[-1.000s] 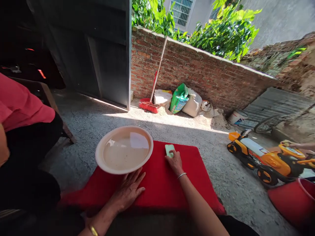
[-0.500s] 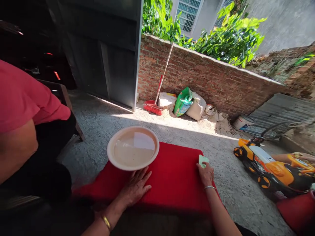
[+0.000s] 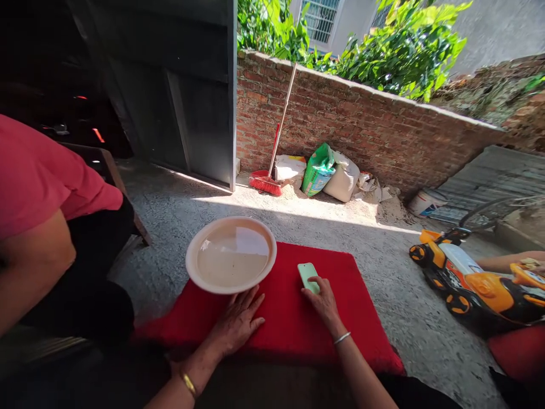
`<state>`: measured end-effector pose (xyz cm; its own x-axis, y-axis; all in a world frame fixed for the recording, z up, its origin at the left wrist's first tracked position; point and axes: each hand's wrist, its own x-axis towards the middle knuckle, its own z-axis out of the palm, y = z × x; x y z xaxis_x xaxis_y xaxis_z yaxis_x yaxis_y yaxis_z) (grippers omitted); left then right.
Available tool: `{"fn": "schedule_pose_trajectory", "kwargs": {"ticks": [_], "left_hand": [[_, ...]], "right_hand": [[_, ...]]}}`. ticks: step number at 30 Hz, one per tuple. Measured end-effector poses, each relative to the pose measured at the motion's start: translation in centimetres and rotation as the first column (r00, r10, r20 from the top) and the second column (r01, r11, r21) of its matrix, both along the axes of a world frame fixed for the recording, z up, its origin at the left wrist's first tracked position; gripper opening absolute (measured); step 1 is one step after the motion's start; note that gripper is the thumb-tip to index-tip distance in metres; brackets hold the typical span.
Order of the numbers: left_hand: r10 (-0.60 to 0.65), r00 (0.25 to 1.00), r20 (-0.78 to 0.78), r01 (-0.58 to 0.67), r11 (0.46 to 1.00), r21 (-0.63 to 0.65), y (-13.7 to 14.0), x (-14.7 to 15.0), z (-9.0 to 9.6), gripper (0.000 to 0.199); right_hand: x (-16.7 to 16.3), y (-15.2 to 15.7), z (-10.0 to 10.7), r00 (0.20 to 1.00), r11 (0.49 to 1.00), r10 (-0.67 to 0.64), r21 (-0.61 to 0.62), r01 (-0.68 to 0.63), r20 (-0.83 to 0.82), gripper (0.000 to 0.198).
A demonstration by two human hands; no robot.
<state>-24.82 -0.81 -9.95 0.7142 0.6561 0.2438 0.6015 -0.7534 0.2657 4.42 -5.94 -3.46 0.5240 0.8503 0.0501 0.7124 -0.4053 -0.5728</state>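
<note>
The green pad (image 3: 307, 275) lies on the red mat (image 3: 293, 318), just right of the basin, its near end hidden under the fingers (image 3: 315, 282) of the right hand (image 3: 326, 304), which press down on it, curled rather than closed round it. The round pale basin (image 3: 231, 255) holds cloudy water; whatever is in the water cannot be made out. The pad's long axis runs away from the person, tilted slightly left, while the left hand (image 3: 236, 321) lies flat with fingers spread on the mat, just short of the basin's rim.
</note>
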Motion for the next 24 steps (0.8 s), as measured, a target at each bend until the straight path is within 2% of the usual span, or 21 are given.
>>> {"fn": "schedule_pose_trajectory", "kwargs": {"ticks": [2,5,7,9,11,14,16,18,20,22,24], "left_hand": [[0.004,1.0,0.001,-0.004,1.0,-0.003,-0.1,0.1,-0.1,0.059],[0.01,1.0,0.001,-0.01,1.0,-0.006,0.0,0.1,-0.2,0.059],[0.009,1.0,0.002,-0.009,1.0,-0.003,0.0,0.1,-0.2,0.059],[0.008,1.0,-0.003,-0.008,1.0,0.006,0.1,0.1,-0.1,0.058],[0.007,1.0,-0.009,-0.006,1.0,0.022,0.2,0.0,0.0,0.057],[0.002,1.0,-0.019,-0.001,0.999,0.046,0.3,-0.1,0.0,0.056],[-0.002,1.0,-0.02,0.003,0.998,0.056,0.4,-0.1,-0.1,0.056],[-0.003,1.0,-0.011,0.004,0.998,0.059,0.5,-0.1,-0.2,0.056],[-0.006,1.0,0.0,0.006,0.998,0.057,0.5,0.0,-0.3,0.056],[-0.01,1.0,0.008,0.009,0.998,0.054,0.5,0.1,-0.4,0.057],[-0.012,1.0,0.019,0.011,0.998,0.057,0.5,0.1,-0.5,0.058]], "right_hand": [[4.2,-0.8,1.2,0.986,0.987,-0.159,-0.024,0.16,0.049,0.037],[9.1,-1.5,2.8,0.932,0.933,-0.344,-0.069,0.352,0.113,0.045],[10.0,-1.4,3.2,0.902,0.902,-0.408,-0.095,0.422,0.14,0.049],[8.4,-0.9,2.8,0.902,0.899,-0.407,-0.112,0.424,0.145,0.048],[4.7,-0.2,1.9,0.928,0.926,-0.345,-0.111,0.361,0.139,0.042],[-2.5,0.7,0.2,0.988,0.992,-0.097,-0.071,0.106,0.117,0.034],[-5.9,0.8,-0.7,0.992,0.993,0.117,-0.031,-0.115,0.055,0.031],[-6.5,0.3,-1.0,0.97,0.971,0.237,0.011,-0.237,-0.05,0.027],[-4.0,-1.0,-0.5,0.978,0.984,0.179,0.034,-0.176,-0.11,0.024],[0.8,-3.1,0.5,0.996,0.999,-0.013,0.035,0.016,-0.083,0.026],[6.0,-5.4,1.6,0.972,0.972,-0.233,0.032,0.233,0.001,0.029]]}}
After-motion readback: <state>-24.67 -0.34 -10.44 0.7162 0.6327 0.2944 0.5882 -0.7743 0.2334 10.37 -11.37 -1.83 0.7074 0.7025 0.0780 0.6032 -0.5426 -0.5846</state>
